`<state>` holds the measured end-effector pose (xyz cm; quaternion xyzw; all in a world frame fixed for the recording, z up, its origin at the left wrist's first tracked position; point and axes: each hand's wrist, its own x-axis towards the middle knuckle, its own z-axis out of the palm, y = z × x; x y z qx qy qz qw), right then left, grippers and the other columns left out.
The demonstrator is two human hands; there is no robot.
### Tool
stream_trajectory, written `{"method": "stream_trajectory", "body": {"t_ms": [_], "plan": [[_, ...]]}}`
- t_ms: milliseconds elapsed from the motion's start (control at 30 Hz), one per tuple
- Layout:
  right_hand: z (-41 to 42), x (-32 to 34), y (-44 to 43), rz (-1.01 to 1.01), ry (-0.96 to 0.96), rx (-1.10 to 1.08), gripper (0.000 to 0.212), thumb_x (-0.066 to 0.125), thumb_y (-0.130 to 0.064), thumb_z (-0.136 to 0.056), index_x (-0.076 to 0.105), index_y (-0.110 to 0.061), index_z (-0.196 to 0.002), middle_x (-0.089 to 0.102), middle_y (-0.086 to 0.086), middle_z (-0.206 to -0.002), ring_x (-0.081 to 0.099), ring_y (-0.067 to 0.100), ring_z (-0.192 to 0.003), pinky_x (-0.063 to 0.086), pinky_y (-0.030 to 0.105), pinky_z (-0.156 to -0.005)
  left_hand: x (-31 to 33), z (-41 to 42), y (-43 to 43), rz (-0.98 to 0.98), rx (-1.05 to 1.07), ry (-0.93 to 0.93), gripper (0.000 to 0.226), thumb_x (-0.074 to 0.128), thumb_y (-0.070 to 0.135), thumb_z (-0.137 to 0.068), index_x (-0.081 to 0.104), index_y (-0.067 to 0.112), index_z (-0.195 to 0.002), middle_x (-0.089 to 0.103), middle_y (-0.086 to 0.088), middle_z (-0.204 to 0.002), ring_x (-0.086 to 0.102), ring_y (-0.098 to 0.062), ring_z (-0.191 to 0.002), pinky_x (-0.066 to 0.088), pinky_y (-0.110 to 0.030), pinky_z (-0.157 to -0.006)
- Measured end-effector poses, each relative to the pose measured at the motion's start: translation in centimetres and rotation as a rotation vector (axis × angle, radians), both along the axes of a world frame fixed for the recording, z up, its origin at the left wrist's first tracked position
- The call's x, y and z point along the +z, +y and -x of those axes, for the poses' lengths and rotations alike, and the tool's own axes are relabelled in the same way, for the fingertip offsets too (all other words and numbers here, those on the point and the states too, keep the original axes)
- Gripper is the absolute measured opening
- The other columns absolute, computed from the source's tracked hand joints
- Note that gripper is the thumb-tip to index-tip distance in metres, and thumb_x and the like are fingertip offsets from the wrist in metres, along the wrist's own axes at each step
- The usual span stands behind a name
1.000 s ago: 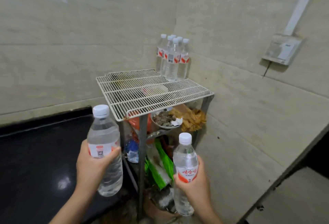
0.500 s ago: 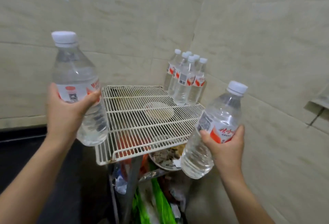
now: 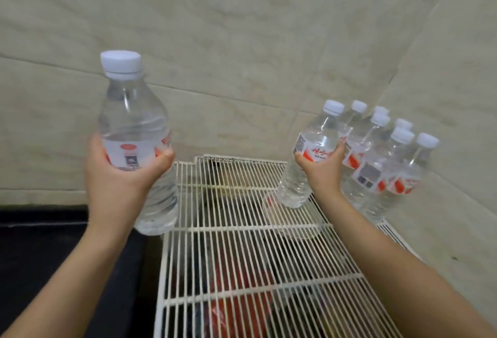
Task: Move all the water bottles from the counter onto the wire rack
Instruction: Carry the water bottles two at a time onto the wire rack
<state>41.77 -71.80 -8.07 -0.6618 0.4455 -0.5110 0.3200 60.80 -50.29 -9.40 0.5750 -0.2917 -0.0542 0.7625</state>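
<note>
My left hand grips a clear water bottle with a white cap and red-white label, held upright in the air over the left edge of the white wire rack. My right hand grips a second water bottle, tilted slightly, its base at or just above the rack's back right part, right beside a cluster of several bottles standing in the rack's back right corner.
A dark counter lies left of the rack and below its level. Tiled walls close in behind and to the right. Red and dark items show through the wires on a shelf below.
Both hands moved forward over the rack. The right hand carried its bottle up and back to the cluster in the corner. The left bottle shifted right towards the rack's edge.
</note>
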Motion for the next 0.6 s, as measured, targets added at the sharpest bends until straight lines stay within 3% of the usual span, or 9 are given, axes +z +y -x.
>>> {"method": "stream_trajectory", "body": {"t_ms": [100, 167, 300, 433, 600], "plan": [[-2.2, 0.1, -3.7, 0.008, 0.032, -0.032, 0.079, 0.074, -0.006, -0.071, 0.025, -0.007, -0.133, 0.046, 0.006, -0.119, 0.048, 0.016, -0.102, 0.034, 0.014, -0.08, -0.2, -0.9, -1.2, -0.01, 0.019, -0.011, 0.049, 0.081, 0.03, -0.054, 0.047, 0.041, -0.087, 0.061, 0.01, -0.087, 0.061, -0.001, -0.075, 0.053, -0.025, -0.071], [-3.1, 0.1, -5.7, 0.019, 0.048, -0.056, 0.079, 0.073, -0.007, -0.072, 0.025, -0.006, -0.134, 0.046, 0.008, -0.121, 0.047, 0.016, -0.1, 0.032, 0.011, -0.076, -0.4, -1.2, -2.0, -0.035, 0.022, -0.02, 0.05, 0.083, 0.024, -0.057, 0.046, 0.04, -0.086, 0.06, 0.011, -0.084, 0.06, 0.002, -0.069, 0.052, -0.023, -0.069], [-3.9, 0.2, -8.3, -0.006, 0.062, -0.062, 0.082, 0.073, -0.009, -0.073, 0.021, -0.008, -0.137, 0.041, 0.015, -0.133, 0.042, 0.016, -0.106, 0.032, 0.023, -0.089, -0.4, -1.6, -3.4, -0.069, 0.019, -0.01, 0.05, 0.077, 0.043, -0.047, 0.045, 0.039, -0.086, 0.06, 0.009, -0.082, 0.059, -0.004, -0.069, 0.051, -0.028, -0.067], [-3.5, -0.3, -9.8, -0.064, 0.064, -0.082, 0.084, 0.074, -0.011, -0.071, 0.021, -0.009, -0.137, 0.042, 0.016, -0.133, 0.048, 0.027, -0.115, 0.038, 0.029, -0.09, 0.1, -0.9, -5.2, -0.113, -0.016, -0.048, 0.051, 0.079, 0.024, -0.059, 0.044, 0.03, -0.095, 0.056, 0.009, -0.082, 0.058, -0.01, -0.073, 0.049, -0.03, -0.068], [-3.2, -0.7, -9.5, -0.113, 0.094, -0.092, 0.085, 0.075, -0.011, -0.071, 0.022, -0.01, -0.137, 0.042, 0.014, -0.136, 0.045, 0.028, -0.122, 0.036, 0.041, -0.106, 0.3, 0.6, -7.3, -0.175, -0.065, -0.076, 0.056, 0.079, 0.025, -0.061, 0.042, 0.024, -0.103, 0.055, 0.009, -0.085, 0.059, -0.014, -0.079, 0.053, -0.039, -0.074]]}}
